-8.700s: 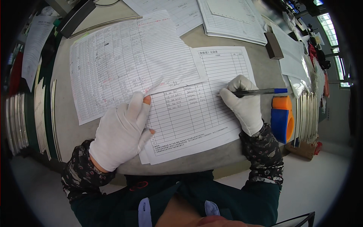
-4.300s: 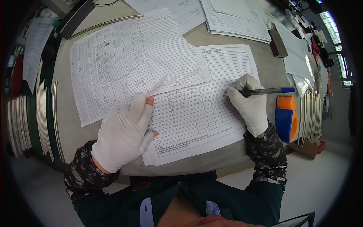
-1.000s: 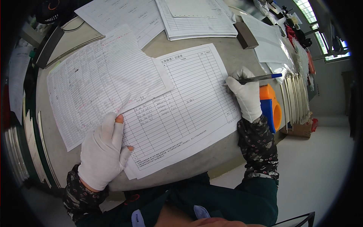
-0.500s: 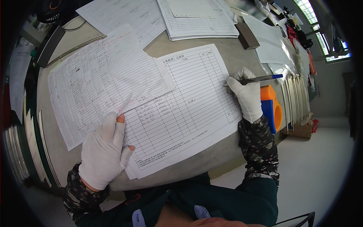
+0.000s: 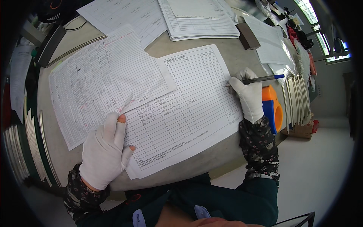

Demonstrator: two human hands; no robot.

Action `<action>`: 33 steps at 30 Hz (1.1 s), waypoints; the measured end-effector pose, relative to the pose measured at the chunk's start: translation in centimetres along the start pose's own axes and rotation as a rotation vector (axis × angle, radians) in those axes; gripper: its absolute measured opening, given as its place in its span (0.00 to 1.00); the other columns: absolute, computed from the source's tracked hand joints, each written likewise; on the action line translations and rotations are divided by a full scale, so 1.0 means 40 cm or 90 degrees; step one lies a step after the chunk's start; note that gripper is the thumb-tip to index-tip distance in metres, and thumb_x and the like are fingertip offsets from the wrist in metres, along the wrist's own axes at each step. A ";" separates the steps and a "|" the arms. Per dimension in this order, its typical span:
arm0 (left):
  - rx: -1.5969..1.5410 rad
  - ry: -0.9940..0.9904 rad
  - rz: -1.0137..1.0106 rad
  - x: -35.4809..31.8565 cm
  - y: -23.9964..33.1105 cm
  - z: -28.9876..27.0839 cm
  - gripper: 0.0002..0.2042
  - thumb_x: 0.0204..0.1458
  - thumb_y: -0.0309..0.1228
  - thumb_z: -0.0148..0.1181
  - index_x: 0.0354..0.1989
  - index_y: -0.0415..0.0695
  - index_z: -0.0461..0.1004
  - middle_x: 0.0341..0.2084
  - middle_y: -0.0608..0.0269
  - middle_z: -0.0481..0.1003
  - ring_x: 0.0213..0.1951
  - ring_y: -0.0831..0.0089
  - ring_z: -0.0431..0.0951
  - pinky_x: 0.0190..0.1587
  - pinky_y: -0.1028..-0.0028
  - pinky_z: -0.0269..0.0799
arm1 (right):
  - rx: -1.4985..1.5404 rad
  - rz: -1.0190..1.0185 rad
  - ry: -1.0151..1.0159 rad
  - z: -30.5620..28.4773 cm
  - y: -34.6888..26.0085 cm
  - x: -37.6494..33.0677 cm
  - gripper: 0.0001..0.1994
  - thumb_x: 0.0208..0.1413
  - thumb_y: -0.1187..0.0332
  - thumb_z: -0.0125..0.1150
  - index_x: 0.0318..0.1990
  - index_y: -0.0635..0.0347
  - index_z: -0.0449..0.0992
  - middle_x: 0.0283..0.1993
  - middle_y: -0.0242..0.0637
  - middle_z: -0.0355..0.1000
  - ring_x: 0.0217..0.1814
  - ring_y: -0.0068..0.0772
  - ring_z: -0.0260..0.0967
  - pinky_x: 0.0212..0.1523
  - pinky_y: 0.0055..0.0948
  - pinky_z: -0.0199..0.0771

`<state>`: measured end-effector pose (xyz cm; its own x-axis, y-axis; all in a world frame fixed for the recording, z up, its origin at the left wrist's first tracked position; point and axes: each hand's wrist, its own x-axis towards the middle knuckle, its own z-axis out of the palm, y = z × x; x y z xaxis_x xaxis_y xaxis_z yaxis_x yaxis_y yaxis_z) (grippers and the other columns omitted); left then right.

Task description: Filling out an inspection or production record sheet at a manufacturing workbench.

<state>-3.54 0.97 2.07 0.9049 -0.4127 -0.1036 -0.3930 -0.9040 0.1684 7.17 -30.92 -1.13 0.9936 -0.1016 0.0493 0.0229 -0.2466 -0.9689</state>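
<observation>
My right hand (image 5: pixel 247 94), in a white glove, is closed around a dark pen (image 5: pixel 263 79) with a blue end. It rests at the right edge of a printed record form (image 5: pixel 177 128), which has a few handwritten rows. My left hand (image 5: pixel 102 151), gloved with bare thumb and index fingertips, lies with its fingers stretched out and the thumb apart. Its fingers press the lower corner of a densely handwritten ruled sheet (image 5: pixel 94 83), creased there, and the thumb touches the form's left edge. The handwritten sheet overlaps the form and hides its upper left part.
An orange and blue tape dispenser (image 5: pixel 273 109) stands right of my right wrist. At the back lie a stack of ruled forms (image 5: pixel 204 28), more printed sheets (image 5: pixel 123 17) and a dark brown block (image 5: pixel 247 36). Rows of thin pale strips flank the table at right (image 5: pixel 297 100) and left.
</observation>
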 end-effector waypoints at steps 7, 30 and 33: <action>-0.002 -0.003 0.003 0.003 0.000 -0.002 0.35 0.36 0.31 0.60 0.55 0.32 0.55 0.51 0.48 0.58 0.41 0.53 0.67 0.44 0.64 0.64 | -0.029 0.040 0.003 0.000 -0.011 -0.004 0.10 0.41 0.78 0.57 0.17 0.59 0.62 0.16 0.24 0.59 0.19 0.12 0.53 0.21 0.15 0.57; 0.005 -0.005 0.007 0.002 0.001 -0.002 0.35 0.37 0.32 0.60 0.56 0.32 0.55 0.51 0.48 0.57 0.40 0.54 0.67 0.42 0.64 0.65 | -0.047 -0.030 -0.001 -0.011 0.009 0.003 0.10 0.43 0.76 0.55 0.18 0.57 0.61 0.16 0.26 0.60 0.16 0.14 0.56 0.18 0.15 0.55; 0.024 0.018 0.023 -0.002 -0.001 -0.003 0.34 0.37 0.33 0.61 0.54 0.30 0.56 0.49 0.50 0.58 0.35 0.59 0.67 0.38 0.66 0.64 | 0.037 0.024 0.026 -0.007 0.002 0.004 0.09 0.44 0.76 0.55 0.20 0.56 0.61 0.16 0.27 0.61 0.15 0.16 0.58 0.17 0.15 0.57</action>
<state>-3.56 1.06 2.18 0.8942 -0.4420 -0.0706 -0.4305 -0.8925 0.1350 7.29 -31.23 -1.12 0.9886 -0.1492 0.0218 -0.0063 -0.1849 -0.9827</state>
